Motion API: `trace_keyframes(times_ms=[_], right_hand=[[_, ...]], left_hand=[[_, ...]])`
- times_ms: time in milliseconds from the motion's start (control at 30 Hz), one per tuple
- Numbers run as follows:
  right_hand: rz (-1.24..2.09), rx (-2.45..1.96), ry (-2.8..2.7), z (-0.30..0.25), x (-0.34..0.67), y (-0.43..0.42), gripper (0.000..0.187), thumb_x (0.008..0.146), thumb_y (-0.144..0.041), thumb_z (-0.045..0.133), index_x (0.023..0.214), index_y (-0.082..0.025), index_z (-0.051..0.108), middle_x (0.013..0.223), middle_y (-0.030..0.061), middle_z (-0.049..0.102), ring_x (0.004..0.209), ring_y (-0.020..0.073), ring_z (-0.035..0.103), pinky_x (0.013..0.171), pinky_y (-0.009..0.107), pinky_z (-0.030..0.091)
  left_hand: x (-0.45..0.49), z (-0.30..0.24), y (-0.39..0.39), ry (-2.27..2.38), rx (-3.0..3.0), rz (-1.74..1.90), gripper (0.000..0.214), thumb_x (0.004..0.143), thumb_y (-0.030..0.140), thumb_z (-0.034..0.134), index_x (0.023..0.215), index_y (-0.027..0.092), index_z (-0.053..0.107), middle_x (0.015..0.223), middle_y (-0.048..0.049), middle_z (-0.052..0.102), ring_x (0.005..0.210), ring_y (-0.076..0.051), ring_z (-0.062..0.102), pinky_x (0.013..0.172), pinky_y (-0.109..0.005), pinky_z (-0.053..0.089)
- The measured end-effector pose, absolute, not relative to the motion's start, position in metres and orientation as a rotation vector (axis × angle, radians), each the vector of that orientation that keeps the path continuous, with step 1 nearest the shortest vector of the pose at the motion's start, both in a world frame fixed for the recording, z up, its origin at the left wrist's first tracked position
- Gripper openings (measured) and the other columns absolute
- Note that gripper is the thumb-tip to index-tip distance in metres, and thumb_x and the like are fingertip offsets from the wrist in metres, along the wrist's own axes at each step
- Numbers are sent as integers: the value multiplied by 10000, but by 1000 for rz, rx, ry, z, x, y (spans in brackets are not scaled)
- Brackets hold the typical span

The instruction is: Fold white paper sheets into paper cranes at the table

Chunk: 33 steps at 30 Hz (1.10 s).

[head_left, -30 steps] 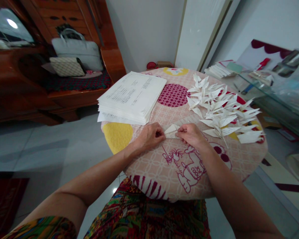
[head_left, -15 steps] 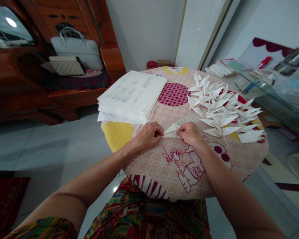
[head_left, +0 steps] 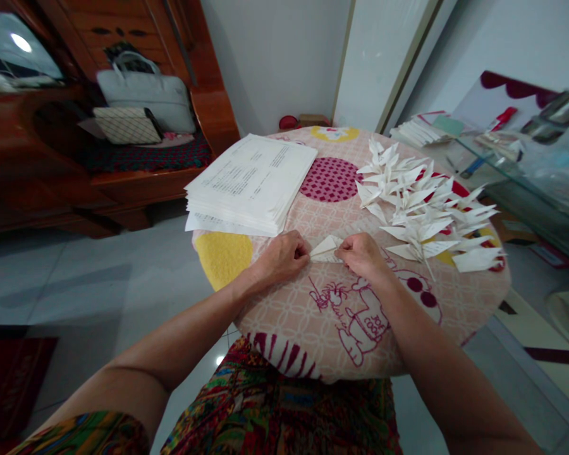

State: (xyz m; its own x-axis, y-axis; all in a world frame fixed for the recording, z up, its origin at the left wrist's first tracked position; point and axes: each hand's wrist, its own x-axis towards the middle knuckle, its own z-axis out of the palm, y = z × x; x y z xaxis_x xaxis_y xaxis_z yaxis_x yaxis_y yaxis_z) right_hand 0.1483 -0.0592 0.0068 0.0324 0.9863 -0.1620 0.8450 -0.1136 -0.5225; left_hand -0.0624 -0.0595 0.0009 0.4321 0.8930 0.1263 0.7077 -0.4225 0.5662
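- Paper (head_left: 326, 249), folded small and pointed, lies on the cloth-covered table (head_left: 279, 316) between both hands.
- The right hand (head_left: 360, 256) has thumb and fingers pinched on its right end; the left hand (head_left: 287, 256) touches the left tip, though whether it clamps or merely presses, I cannot tell.
- Uneven pulling could skew a crease or tear the thin sheet; soft cloth beneath may blur a fold.
- A stack of printed sheets (head_left: 251, 183) sits just beyond the left hand, limiting reach there.
- Folded paper shapes (head_left: 417, 196) crowd the right side; a careless elbow or forearm could push the outermost off the edge.
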Motion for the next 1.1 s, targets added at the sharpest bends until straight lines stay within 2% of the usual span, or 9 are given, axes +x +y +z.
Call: trace_keyframes(times_ms=[233, 667, 767, 867, 933, 1100], right_hand=[[675, -2047, -1899, 10, 146, -61, 124, 761, -183, 649, 668, -181, 731, 505, 25, 626, 543, 166, 608, 556, 256, 392], [584, -2095, -1956, 11, 145, -61, 134, 778, -211, 662, 784, -136, 773, 697, 77, 736, 676, 174, 671, 592, 246, 400], [618, -2080, -1925, 9, 146, -61, 134, 771, -226, 663, 760, -139, 764, 644, 66, 718, 651, 171, 674, 575, 234, 408], [666, -2065, -1881, 6, 148, -60, 126, 759, -231, 674, 729, -137, 752, 584, 59, 690, 630, 175, 676, 563, 228, 419], [693, -2063, -1860, 5, 149, -59, 121, 752, -229, 683, 697, -136, 737, 552, 54, 670, 613, 175, 672, 553, 224, 422], [836, -2046, -1755, 5, 152, -59, 109, 745, -206, 689, 650, -152, 683, 483, 16, 615, 474, 136, 607, 476, 209, 396]], left_hand=[[-59, 1, -60, 1356, 2342, 529, 153, 798, 144, 589, 669, 151, 670, 809, -67, 644, 760, -169, 587, 705, -276, 458], [-56, 1, -56, 1372, 2379, 438, 143, 788, 124, 575, 662, 149, 637, 789, -57, 628, 728, -158, 571, 686, -276, 451], [-58, -2, -57, 1248, 2415, 599, 116, 778, 86, 570, 794, 146, 668, 848, -53, 639, 782, -157, 590, 732, -274, 480], [-58, -8, -59, 968, 2475, 731, 329, 775, -1, 491, 996, 145, 688, 969, -70, 657, 896, -162, 619, 792, -276, 502], [-58, -12, -60, 796, 2523, 714, 408, 791, -29, 441, 1055, 149, 696, 1012, -80, 665, 932, -163, 629, 816, -279, 509], [-59, -14, -60, 671, 2690, 495, 336, 912, 82, 466, 1138, 161, 701, 1066, -97, 669, 953, -187, 626, 849, -308, 515]])
